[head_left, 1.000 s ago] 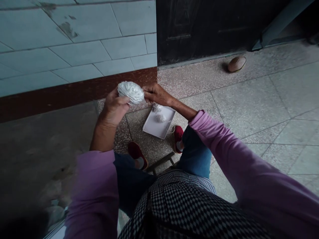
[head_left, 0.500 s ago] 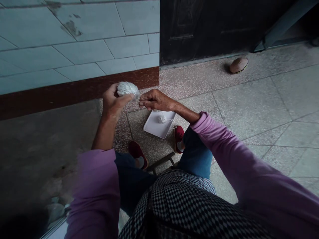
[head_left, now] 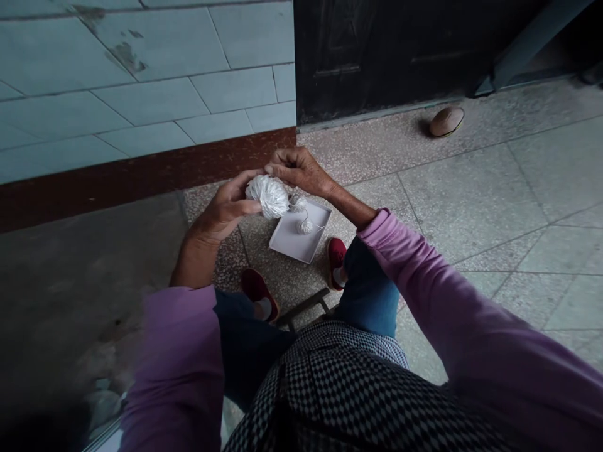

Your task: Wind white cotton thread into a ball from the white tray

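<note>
Tiled floor (head_left: pixel 471 207), hands (head_left: pixel 226 210) around yarn ball (head_left: pixel 267 196)

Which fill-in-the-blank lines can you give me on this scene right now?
The left hand and right hand hold a fluffy thread ball coloured ____. A white rectangular tray lies on the tiled ____. The person's cloth shoes are ____.

white; floor; red

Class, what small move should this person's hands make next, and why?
Probably the right hand should pinch and turn the white thread ball a little, since its fingertips are at the ball's top while the left hand cradles it from the side, and a small thread ball sits on the white tray.
</note>
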A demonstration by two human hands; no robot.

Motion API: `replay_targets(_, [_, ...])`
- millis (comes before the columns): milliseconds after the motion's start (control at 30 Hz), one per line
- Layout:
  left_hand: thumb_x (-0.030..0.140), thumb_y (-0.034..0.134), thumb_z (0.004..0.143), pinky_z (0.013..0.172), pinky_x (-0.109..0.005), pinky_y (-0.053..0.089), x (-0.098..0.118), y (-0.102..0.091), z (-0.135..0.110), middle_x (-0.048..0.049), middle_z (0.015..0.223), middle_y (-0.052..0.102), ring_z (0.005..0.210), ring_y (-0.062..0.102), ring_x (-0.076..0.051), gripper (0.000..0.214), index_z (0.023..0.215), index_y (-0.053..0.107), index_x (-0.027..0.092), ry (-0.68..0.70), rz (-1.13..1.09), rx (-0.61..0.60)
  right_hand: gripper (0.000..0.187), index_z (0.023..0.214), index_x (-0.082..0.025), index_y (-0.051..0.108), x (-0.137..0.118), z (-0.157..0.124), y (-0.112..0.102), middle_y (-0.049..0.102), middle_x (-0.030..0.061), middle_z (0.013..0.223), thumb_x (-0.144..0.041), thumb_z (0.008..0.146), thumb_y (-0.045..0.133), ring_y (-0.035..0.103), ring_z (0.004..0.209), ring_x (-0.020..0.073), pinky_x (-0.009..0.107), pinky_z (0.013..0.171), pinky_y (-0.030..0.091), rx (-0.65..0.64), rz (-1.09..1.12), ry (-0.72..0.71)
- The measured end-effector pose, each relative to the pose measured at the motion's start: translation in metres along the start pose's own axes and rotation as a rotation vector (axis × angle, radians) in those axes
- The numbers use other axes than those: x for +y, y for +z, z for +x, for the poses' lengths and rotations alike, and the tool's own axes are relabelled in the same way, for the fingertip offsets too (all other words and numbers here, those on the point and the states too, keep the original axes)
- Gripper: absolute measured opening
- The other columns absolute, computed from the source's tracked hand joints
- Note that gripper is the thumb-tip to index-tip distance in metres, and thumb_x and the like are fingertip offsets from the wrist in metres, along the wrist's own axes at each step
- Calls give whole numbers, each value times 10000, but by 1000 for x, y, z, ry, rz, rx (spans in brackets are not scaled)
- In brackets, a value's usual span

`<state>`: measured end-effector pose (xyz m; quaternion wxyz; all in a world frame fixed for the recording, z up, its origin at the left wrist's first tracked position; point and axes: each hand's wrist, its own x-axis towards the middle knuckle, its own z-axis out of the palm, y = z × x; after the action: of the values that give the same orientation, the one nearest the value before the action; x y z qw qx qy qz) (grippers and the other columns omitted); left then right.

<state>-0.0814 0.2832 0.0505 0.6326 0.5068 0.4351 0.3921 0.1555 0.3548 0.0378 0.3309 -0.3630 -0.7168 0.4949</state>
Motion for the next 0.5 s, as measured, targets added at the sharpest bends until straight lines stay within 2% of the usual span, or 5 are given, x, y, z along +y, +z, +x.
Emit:
replay_targets(167, [476, 1088, 654, 1069, -534, 710, -10, -6, 7, -137, 1217, 859, 1281, 799, -407, 582, 1118, 800, 273, 99, -197, 166, 659, 817, -312, 544, 5, -1, 11, 603, -19, 726, -724, 1309, 691, 546, 821, 164, 337, 744, 445, -42, 1, 25])
replay_targets(233, [464, 1111, 641, 1031, -478, 712, -17, -11, 14, -124, 1205, 879, 1240, 787, -361, 594, 1086, 767, 275, 178, -291, 265, 602, 836, -307, 586, 5, -3, 14, 626, -5, 725, -637, 1303, 773, 589, 836, 201, 336, 753, 481, -77, -51, 38])
replay_targets(333, [466, 1124, 608, 911, -385, 692, -29, -21, 26, -101, 1164, 869, 1152, 771, -306, 633, 1042, 703, 275, 266, -376, 384, 405, 920, -259, 678, 2, -9, 19, 659, -7, 760, -358, 1299, 782, 628, 826, 223, 338, 802, 511, -156, -111, 28])
replay_targets(400, [459, 1127, 609, 917, -377, 694, -37, -30, 32, -90, 1192, 864, 1169, 768, -297, 653, 1041, 673, 276, 284, -365, 411, 376, 937, -233, 681, -2, -14, 23, 677, -8, 792, -239, 1311, 719, 637, 825, 204, 330, 838, 503, -239, -135, 20])
replay_targets(500, [449, 1147, 617, 1003, -411, 703, -47, -42, 37, -73, 1270, 858, 1263, 759, -307, 712, 1117, 667, 288, 286, -291, 418, 406, 915, -235, 652, -7, -23, 30, 691, -5, 812, -217, 1310, 742, 640, 836, 197, 331, 841, 486, -364, -141, 7])
